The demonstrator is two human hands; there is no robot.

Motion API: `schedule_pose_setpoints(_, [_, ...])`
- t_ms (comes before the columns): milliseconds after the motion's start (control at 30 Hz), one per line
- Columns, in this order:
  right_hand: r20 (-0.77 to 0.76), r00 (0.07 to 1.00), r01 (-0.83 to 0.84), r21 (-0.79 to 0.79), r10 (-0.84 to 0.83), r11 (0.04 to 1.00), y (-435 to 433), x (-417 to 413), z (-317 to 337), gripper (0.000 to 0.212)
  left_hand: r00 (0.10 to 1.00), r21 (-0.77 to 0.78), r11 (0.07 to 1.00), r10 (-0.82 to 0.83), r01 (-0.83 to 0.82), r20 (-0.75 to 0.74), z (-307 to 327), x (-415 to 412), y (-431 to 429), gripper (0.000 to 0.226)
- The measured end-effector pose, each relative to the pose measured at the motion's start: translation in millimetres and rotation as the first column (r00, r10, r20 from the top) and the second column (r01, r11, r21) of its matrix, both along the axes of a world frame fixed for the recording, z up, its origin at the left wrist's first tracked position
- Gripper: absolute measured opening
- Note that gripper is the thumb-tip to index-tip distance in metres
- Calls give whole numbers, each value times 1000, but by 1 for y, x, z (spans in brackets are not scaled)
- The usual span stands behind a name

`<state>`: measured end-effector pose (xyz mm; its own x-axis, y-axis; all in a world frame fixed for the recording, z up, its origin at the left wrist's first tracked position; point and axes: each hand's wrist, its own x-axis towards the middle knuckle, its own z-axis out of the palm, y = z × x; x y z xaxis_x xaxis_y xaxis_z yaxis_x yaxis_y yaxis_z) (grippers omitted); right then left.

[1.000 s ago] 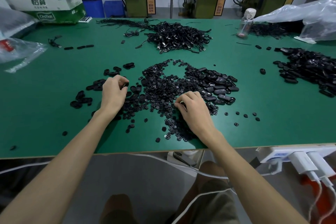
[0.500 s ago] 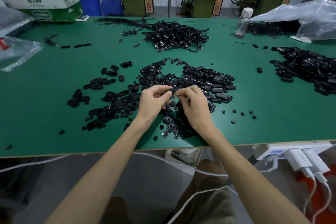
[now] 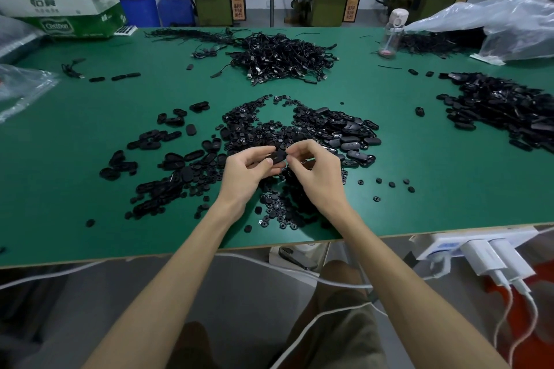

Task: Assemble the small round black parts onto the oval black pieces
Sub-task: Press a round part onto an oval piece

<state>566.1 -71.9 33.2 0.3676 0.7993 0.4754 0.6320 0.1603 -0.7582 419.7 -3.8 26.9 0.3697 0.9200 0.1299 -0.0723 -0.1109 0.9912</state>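
Observation:
My left hand [image 3: 250, 169] holds an oval black piece [image 3: 277, 156] between thumb and fingers, just above the table. My right hand [image 3: 314, 169] meets it from the right, its fingertips pinched at the piece's right end; whatever small part it pinches is hidden by the fingers. Beneath both hands spreads a heap of small round black parts [image 3: 263, 132]. Loose oval black pieces [image 3: 168, 159] lie scattered to the left, and a cluster of glossier oval pieces [image 3: 347, 135] lies to the right.
The green table [image 3: 75, 189] carries a tangle of black cables [image 3: 281, 57] at the back, another pile of black pieces [image 3: 503, 108] far right, plastic bags [image 3: 494, 24], a bottle [image 3: 392, 33] and a cardboard box [image 3: 63, 9]. A power strip with chargers [image 3: 479, 252] hangs at the front edge.
My left hand came from the oval pieces on the left to the middle carrying one. My right hand lifted off the round parts, and the two hands now meet at the oval piece.

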Motion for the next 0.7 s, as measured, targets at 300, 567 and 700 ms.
schedule_pose_setpoints(300, [25, 999, -29, 2, 29, 1000, 0, 1, 1, 11, 999, 11, 999, -39, 39, 37, -2, -3, 0, 30])
schedule_pose_setpoints(567, [17, 999, -27, 12, 27, 1000, 0, 0, 0, 11, 994, 14, 996, -83, 83, 65, -1, -2, -3, 29])
schedule_pose_setpoints(700, [-13, 1000, -28, 11, 28, 1000, 0, 0, -1, 12, 996, 37, 996, -79, 78, 34, -1, -3, -2, 29])
